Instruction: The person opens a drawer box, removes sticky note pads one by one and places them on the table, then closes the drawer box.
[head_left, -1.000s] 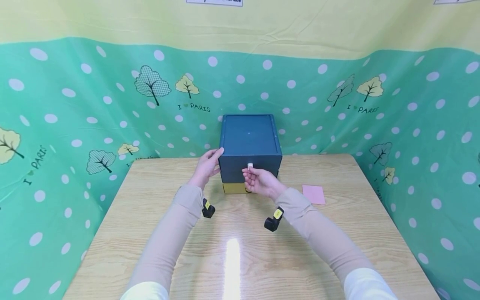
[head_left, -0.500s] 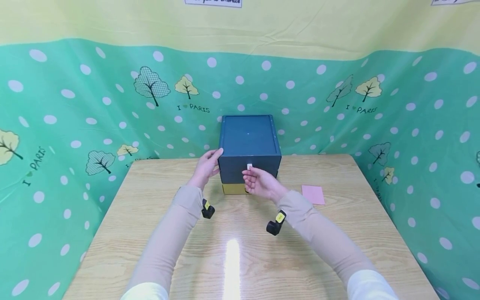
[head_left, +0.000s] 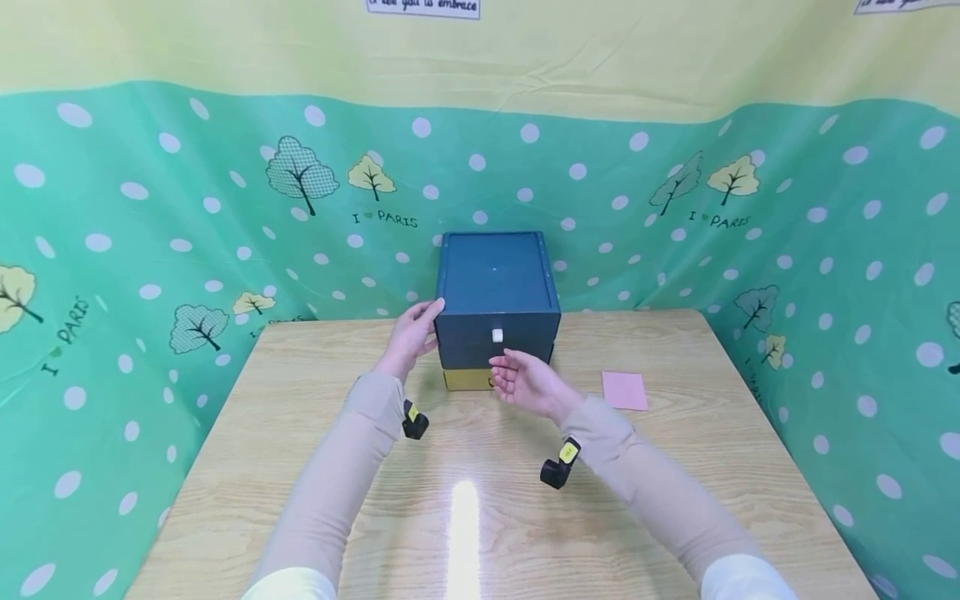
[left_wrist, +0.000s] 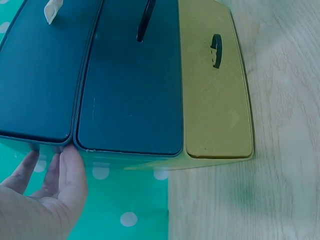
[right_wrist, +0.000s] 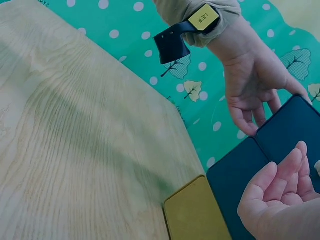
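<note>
At eight o'clock, your left hand (left_wrist: 45,200) rests fingers against the blue box (left_wrist: 37,85) at ten; another blue box (left_wrist: 130,95) sits at eleven, a yellow box (left_wrist: 215,110) at two.

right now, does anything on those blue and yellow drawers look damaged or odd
Only slightly: the middle blue drawer front looks faintly scratched, and the white handle on the blue drawer above differs from both black handles.
</note>
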